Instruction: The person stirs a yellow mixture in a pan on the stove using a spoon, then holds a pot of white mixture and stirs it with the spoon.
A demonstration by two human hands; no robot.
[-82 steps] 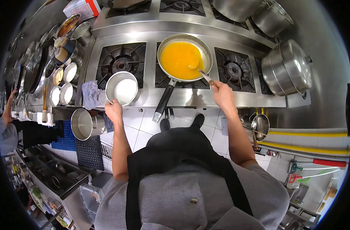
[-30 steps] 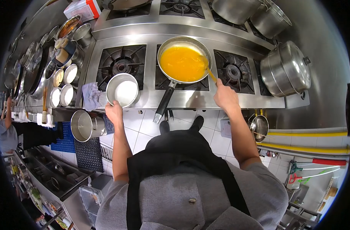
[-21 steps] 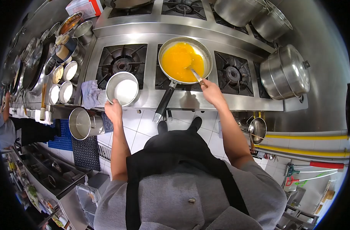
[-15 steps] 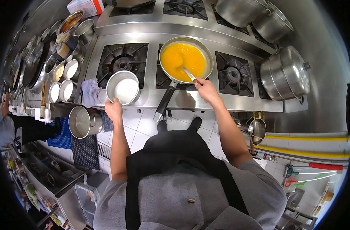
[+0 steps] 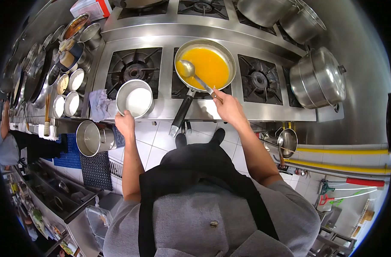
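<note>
In the head view my right hand is closed around the brown handle of a metal ladle. The ladle's bowl rests at the left side of an orange-yellow liquid, its metal showing. That liquid lies in a wide frying pan on the middle burner, whose black handle points toward me. My left hand grips the near rim of a round metal pot holding something white; whether it is liquid or powder I cannot tell. The pot sits at the left burner's front edge.
A crumpled cloth lies left of the pot. Small white-filled containers stand farther left. A lidded steel pot stands at the right, beyond a bare burner. Another person's arm shows at far left.
The ladle's bowl has moved left in the pan and turned so that its metal shows instead of being covered in orange-yellow liquid. My left hand stays on the pot.
</note>
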